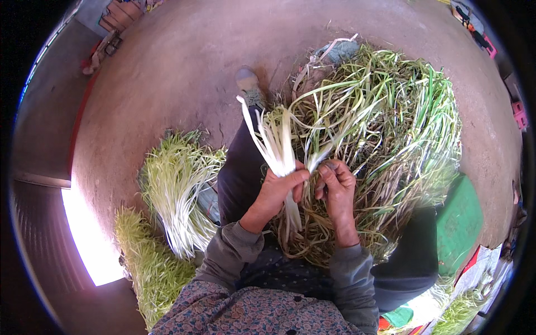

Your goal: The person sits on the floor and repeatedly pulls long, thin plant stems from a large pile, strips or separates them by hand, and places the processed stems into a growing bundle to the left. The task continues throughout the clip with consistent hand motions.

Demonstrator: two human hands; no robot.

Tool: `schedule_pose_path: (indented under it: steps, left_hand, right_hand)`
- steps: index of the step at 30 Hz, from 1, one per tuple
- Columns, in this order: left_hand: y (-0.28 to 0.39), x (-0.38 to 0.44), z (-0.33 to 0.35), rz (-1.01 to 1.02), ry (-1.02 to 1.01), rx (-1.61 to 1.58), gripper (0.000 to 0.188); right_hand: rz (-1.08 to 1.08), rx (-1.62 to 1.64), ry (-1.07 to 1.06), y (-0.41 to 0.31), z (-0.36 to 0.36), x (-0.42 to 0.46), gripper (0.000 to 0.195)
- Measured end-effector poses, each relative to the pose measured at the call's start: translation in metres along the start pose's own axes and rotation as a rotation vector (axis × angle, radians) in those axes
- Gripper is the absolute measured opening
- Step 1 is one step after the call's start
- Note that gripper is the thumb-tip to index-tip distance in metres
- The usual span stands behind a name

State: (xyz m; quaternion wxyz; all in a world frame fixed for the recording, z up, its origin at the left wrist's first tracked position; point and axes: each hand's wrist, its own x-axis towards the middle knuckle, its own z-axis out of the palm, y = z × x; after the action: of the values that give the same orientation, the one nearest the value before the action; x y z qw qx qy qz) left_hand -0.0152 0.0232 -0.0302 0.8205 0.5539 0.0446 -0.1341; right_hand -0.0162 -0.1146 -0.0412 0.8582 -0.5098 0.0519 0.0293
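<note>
My left hand [281, 184] is closed around a bunch of pale, leek-like stalks [282, 155], whose white ends fan out above the fist and hang below it. Close on its right, my right hand [335, 180] pinches a pale green stalk [320, 157] between thumb and fingers, its leaves running up to the right. A large tangled heap of long green and yellowed leaves [393, 125] lies over my lap and to the right of both hands. The fingertips of the right hand are partly hidden.
Sorted bundles of pale stalks [180, 197] lie on the left, with a yellow-green pile [150, 268] below them. My shoe [249, 83] rests on the bare floor ahead. A green sheet or panel [460, 226] and more pale stalks [460, 310] are at the lower right.
</note>
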Motion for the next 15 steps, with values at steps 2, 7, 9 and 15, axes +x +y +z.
schedule_pose_path:
  steps: [2,7,9,15]
  left_hand:
    - [0.003,0.006,-0.001,-0.060,0.070,-0.127,0.010]
    - [0.009,0.010,-0.018,-0.071,0.123,-0.276,0.012]
    - [0.005,0.014,-0.024,-0.032,0.123,-0.270,0.013]
    - [0.004,0.008,-0.012,-0.081,0.075,-0.192,0.013]
  right_hand:
    - [0.039,-0.017,-0.027,0.007,-0.008,-0.014,0.008]
    - [0.164,-0.780,-0.106,0.006,-0.068,-0.074,0.007]
    - [0.139,-0.781,0.184,-0.001,-0.091,-0.089,0.007]
    - [-0.005,-0.834,-0.139,-0.032,-0.009,-0.027,0.042]
